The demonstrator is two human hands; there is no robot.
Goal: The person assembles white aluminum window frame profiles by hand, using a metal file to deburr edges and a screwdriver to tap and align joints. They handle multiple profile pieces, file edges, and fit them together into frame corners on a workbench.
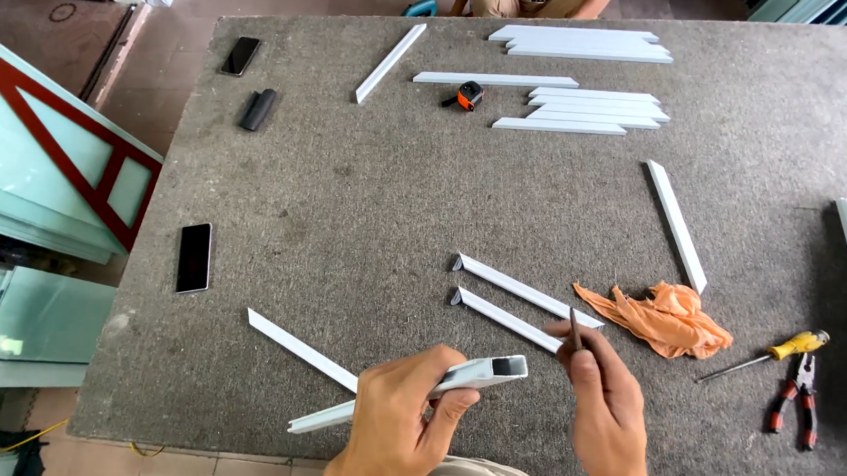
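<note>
Head view, left hand [401,420]: closed around a white hollow profile [455,377], near edge of the grey worktop [349,197].
Right hand [606,408]: pinches a thin dark tool [576,328], upright, just right of the profile's open end.
Beyond hands: two mitred white strips [521,304].
Right: orange cloth [663,318], screwdriver [771,356], pliers [797,402].

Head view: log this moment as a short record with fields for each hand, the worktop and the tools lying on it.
left hand: left hand grips a white hollow profile, open end facing right
right hand: right hand pinches a thin dark tool near that end
surface: grey carpeted table
nearby: two mitred white strips, orange cloth
tools: yellow-handled screwdriver, red pliers, tape measure
</note>
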